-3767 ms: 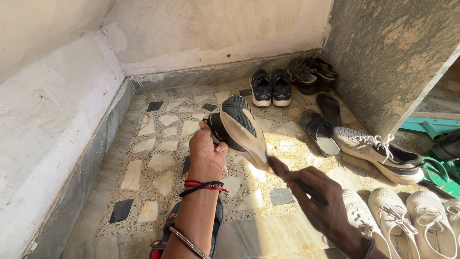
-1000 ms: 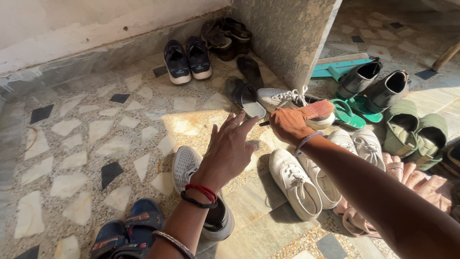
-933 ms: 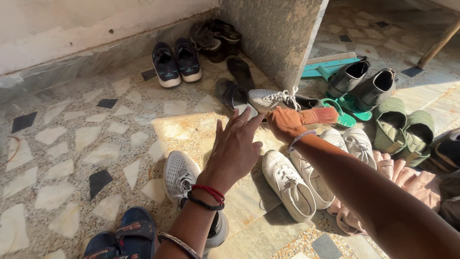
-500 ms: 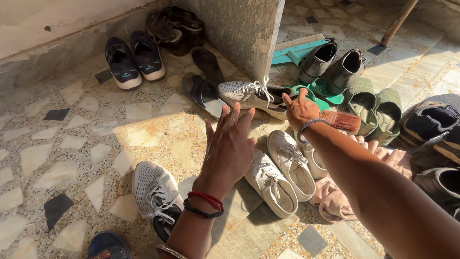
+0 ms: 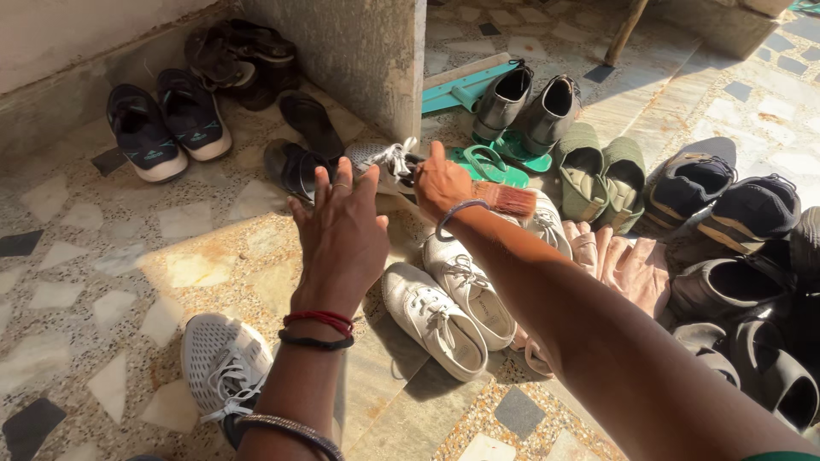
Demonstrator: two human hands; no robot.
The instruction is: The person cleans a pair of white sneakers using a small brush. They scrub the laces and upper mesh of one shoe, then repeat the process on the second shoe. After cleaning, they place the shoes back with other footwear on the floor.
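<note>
Hands (image 5: 342,235) over scattered shoes (image 5: 434,318)

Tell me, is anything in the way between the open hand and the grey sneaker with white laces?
Nothing visible blocks it. The left hand hovers open just short of the grey sneaker. The right hand, holding a brush, already touches the sneaker from the other side.

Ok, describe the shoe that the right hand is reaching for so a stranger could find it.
Start at the grey speckled stone pillar. At its foot lies a grey mesh sneaker with white laces, right where the right hand holding a brush lands. It lies alone on its side, while the plain white canvas shoes nearer the person sit paired.
</note>
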